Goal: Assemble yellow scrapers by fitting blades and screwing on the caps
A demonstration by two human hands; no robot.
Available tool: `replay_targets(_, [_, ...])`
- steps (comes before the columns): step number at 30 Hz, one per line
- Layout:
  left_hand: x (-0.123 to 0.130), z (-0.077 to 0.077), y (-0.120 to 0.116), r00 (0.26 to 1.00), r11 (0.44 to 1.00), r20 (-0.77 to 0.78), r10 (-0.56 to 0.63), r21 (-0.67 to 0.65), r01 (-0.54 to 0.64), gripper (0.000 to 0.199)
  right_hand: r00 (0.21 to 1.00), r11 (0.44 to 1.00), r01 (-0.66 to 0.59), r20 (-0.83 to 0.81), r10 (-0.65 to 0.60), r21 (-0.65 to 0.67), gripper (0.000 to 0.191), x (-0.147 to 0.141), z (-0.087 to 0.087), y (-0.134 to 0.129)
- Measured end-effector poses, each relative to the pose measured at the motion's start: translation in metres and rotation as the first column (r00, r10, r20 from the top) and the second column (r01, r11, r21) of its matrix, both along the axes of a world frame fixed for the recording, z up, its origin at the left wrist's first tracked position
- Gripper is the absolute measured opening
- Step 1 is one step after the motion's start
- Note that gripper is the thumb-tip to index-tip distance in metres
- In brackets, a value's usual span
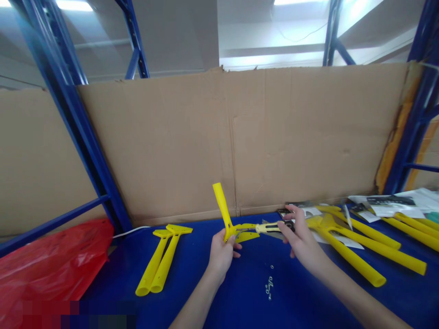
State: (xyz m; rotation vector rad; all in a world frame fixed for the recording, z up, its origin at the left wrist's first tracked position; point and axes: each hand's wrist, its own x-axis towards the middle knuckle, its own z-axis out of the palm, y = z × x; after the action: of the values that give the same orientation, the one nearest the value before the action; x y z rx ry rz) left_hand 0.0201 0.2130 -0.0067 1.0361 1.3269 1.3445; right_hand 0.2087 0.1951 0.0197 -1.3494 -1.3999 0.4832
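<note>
My left hand (221,251) grips a yellow plastic part (222,205), whose hollow handle points up and slightly left. My right hand (298,233) is closed around the dark and cream handle of a screwdriver (269,228). The screwdriver lies nearly level, its shaft reaching left to the yellow part by my left fingertips. The exact contact at the tip is too small to make out. Below the hands, several small metal screws and nuts (270,285) are scattered on the blue surface (247,301).
Two yellow handles (168,256) lie side by side at left, near a red plastic bag (68,256). More yellow handles (356,249) and plastic packets (394,205) lie at right. A cardboard wall (274,137) stands behind, between blue metal posts (85,123).
</note>
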Motion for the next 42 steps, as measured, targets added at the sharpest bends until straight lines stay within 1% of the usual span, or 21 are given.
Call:
replay_targets(3, [0.0, 0.0004, -0.0011, 1.0, 1.0, -0.004, -0.028, 0.013, 0.028, 0.016, 0.997, 0.999, -0.029, 0.069, 0.029, -0.015, 0.032, 0.0016, -0.0011, 0.001])
replay_targets(6, [-0.0011, 0.0001, -0.0007, 1.0, 1.0, 0.008, 0.004, 0.005, -0.004, 0.016, 0.994, 1.0, -0.01, 0.113, 0.011, -0.016, 0.037, 0.0014, -0.0023, 0.0008])
replay_targets(9, [-0.0034, -0.0006, 0.0015, 0.998, 0.999, 0.042, 0.049, -0.004, -0.049, 0.014, 0.986, 0.986, -0.161, 0.026, 0.162, -0.054, 0.052, -0.0008, -0.0037, -0.0009])
replay_targets(11, [-0.0046, -0.001, 0.0029, 0.998, 0.999, 0.052, 0.037, 0.002, -0.038, 0.013, 0.976, 0.976, -0.211, 0.037, 0.214, -0.06, 0.044, -0.002, -0.0043, -0.0022])
replay_targets(12, [-0.0049, -0.0011, 0.0034, 0.998, 1.0, 0.051, 0.028, 0.007, -0.028, 0.013, 0.978, 0.979, -0.197, 0.056, 0.2, -0.053, 0.041, -0.0023, -0.0044, -0.0028])
replay_targets(14, [-0.0052, -0.0013, 0.0037, 0.998, 1.0, 0.047, 0.029, 0.01, -0.029, 0.013, 0.988, 0.989, -0.143, 0.058, 0.145, -0.047, 0.044, -0.0023, -0.0043, -0.0034])
replay_targets(16, [-0.005, -0.0015, 0.0034, 0.998, 0.999, 0.055, 0.04, 0.008, -0.041, 0.012, 0.986, 0.985, -0.164, 0.019, 0.166, -0.05, 0.053, -0.0016, -0.0037, -0.0032])
replay_targets(17, [-0.0048, -0.0016, 0.0031, 0.998, 0.999, 0.059, 0.036, 0.008, -0.037, 0.011, 0.982, 0.981, -0.19, 0.008, 0.191, -0.048, 0.053, -0.0012, -0.0032, -0.0027])
replay_targets(20, [-0.004, -0.0019, 0.0019, 0.999, 1.0, 0.052, -0.004, 0.007, 0.003, 0.012, 0.982, 0.983, -0.183, 0.038, 0.184, -0.033, 0.041, -0.0001, -0.0016, -0.0011])
replay_targets(22, [-0.0035, -0.002, 0.0014, 0.999, 1.0, 0.033, -0.01, 0.005, 0.01, 0.013, 0.99, 0.99, -0.137, 0.02, 0.138, -0.032, 0.051, 0.0, -0.0008, -0.0005])
replay_targets(24, [-0.0034, -0.0019, 0.0015, 1.0, 1.0, 0.022, -0.004, 0.005, 0.004, 0.015, 0.987, 0.986, -0.162, -0.003, 0.162, -0.034, 0.06, -0.0001, -0.0004, -0.0004])
replay_targets(27, [-0.0039, -0.0018, 0.0022, 1.0, 1.0, 0.014, -0.012, 0.0, 0.012, 0.015, 0.98, 0.982, -0.186, 0.058, 0.188, -0.045, 0.045, 0.0003, -0.0005, -0.0003])
replay_targets(29, [-0.0044, -0.0019, 0.0026, 1.0, 1.0, 0.01, -0.011, -0.003, 0.011, 0.015, 0.987, 0.987, -0.144, 0.063, 0.148, -0.067, 0.047, 0.0009, -0.001, 0.0003])
replay_targets(31, [-0.0048, -0.0024, 0.0029, 1.0, 1.0, 0.015, -0.002, 0.0, 0.002, 0.016, 0.987, 0.986, -0.155, 0.036, 0.157, -0.054, 0.056, 0.0016, -0.0015, 0.0015])
replay_targets(32, [-0.0048, -0.0026, 0.0028, 1.0, 1.0, 0.019, -0.002, 0.004, 0.002, 0.016, 0.984, 0.985, -0.17, 0.041, 0.172, -0.031, 0.055, 0.002, -0.0016, 0.0021])
replay_targets(34, [-0.0046, -0.003, 0.0027, 1.0, 1.0, 0.021, -0.014, 0.009, 0.014, 0.016, 0.982, 0.986, -0.164, 0.098, 0.163, 0.012, 0.042, 0.0024, -0.0014, 0.0028])
replay_targets(35, [-0.0044, -0.0031, 0.0025, 1.0, 1.0, 0.02, -0.018, 0.008, 0.018, 0.015, 0.984, 0.991, -0.133, 0.121, 0.129, 0.024, 0.038, 0.0023, -0.001, 0.0027])
replay_targets(37, [-0.004, -0.003, 0.0022, 1.0, 1.0, 0.022, -0.01, 0.004, 0.01, 0.014, 0.991, 0.997, -0.079, 0.113, 0.077, 0.013, 0.046, 0.002, -0.0001, 0.002])
replay_targets(39, [-0.0036, -0.0026, 0.0017, 0.999, 1.0, 0.038, 0.008, 0.001, -0.008, 0.013, 0.99, 0.994, -0.113, 0.086, 0.111, 0.012, 0.057, 0.0018, 0.001, 0.001])
replay_targets(40, [-0.0034, -0.0023, 0.0014, 0.999, 1.0, 0.048, 0.009, 0.0, -0.009, 0.012, 0.986, 0.99, -0.138, 0.098, 0.136, 0.017, 0.055, 0.0018, 0.0014, 0.0006])
replay_targets(42, [-0.0028, -0.0019, 0.0009, 0.998, 1.0, 0.059, -0.005, 0.004, 0.005, 0.013, 0.979, 0.991, -0.136, 0.155, 0.132, 0.017, 0.039, 0.0021, 0.0016, 0.0004])
